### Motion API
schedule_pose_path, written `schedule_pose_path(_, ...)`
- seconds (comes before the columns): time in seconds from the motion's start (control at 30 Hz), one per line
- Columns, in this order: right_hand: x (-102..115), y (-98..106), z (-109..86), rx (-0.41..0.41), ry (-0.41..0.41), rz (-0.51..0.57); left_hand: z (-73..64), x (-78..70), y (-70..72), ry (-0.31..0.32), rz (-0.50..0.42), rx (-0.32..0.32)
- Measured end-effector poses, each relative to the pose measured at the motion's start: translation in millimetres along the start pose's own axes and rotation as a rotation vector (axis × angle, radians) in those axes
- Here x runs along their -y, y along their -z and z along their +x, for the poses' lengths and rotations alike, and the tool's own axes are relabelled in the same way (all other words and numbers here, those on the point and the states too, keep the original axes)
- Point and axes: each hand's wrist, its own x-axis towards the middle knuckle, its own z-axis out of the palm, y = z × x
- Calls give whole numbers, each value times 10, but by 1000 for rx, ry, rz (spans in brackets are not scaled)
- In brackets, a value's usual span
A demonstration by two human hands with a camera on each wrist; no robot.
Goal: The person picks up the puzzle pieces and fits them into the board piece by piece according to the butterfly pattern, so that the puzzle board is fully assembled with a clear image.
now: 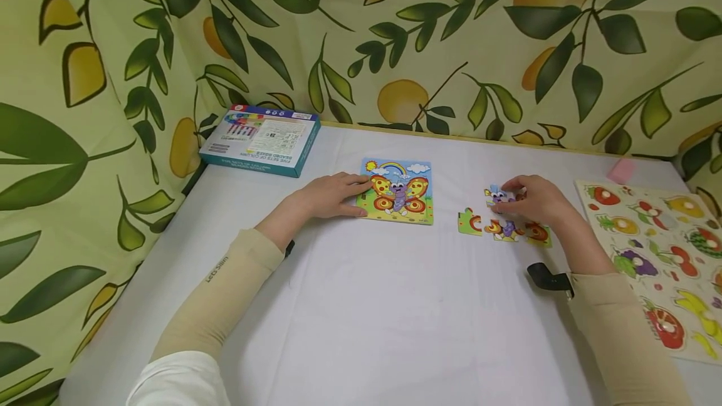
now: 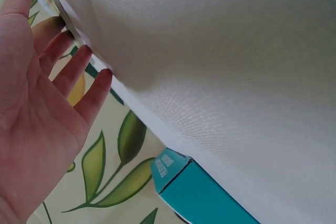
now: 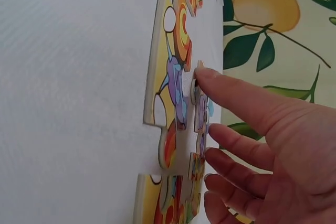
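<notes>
A square butterfly picture board (image 1: 397,192) lies flat on the white tabletop. My left hand (image 1: 334,195) rests at its left edge with fingers extended; the left wrist view shows the palm and the fingertips (image 2: 106,73) along the tabletop edge. To the right, my right hand (image 1: 536,200) pinches a puzzle piece with the butterfly's eyes (image 1: 497,194) between thumb and fingers, low over the table. Just below lie a purple body piece (image 1: 507,230), a green-and-red corner piece (image 1: 468,223) and another corner piece (image 1: 539,234). More pieces are partly hidden under the right fingers.
A teal bead-toy box (image 1: 259,141) lies at the back left. On the right is a fruit peg board (image 1: 660,262), with a pink block (image 1: 622,170) behind it. Fruit-and-leaf patterned fabric (image 1: 406,49) hangs around the table. A black device (image 1: 548,277) sits at the right wrist.
</notes>
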Motion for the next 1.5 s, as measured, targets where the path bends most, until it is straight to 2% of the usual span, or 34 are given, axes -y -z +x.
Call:
schedule_pose_path(0.2,44,1,10,25,-78,14,20,18,-21,4,0,-4)
schedule_pose_path(0.43,44,9,30,50,-51,-1,18,22,-18,1,-6,-4)
schedule_pose_path(0.57,41,4,31,60,-64,27,6,15,-9,-5,-8,-8)
schedule_pose_path(0.67,44,-10,27,26,-57,66,4,8,-2,-3,-13,-12)
schedule_pose_path(0.87,124,-66,42,-119,-5,177,21,-4,9,7,-19,-14)
schedule_pose_path(1.0,292,-149,124,-138,-27,353,25,-27,21,-6,-19,-37)
schedule_pose_path(1.2,711,-371,312,-73,-15,590,66,-66,22,-38,-38,-65)
schedule_pose_path(1.3,929,-508,410,-39,5,650,93,-80,21,-34,-56,-59)
schedule_pose_path(1.5,1237,-698,531,-9,29,657,120,-97,20,-40,-61,-60)
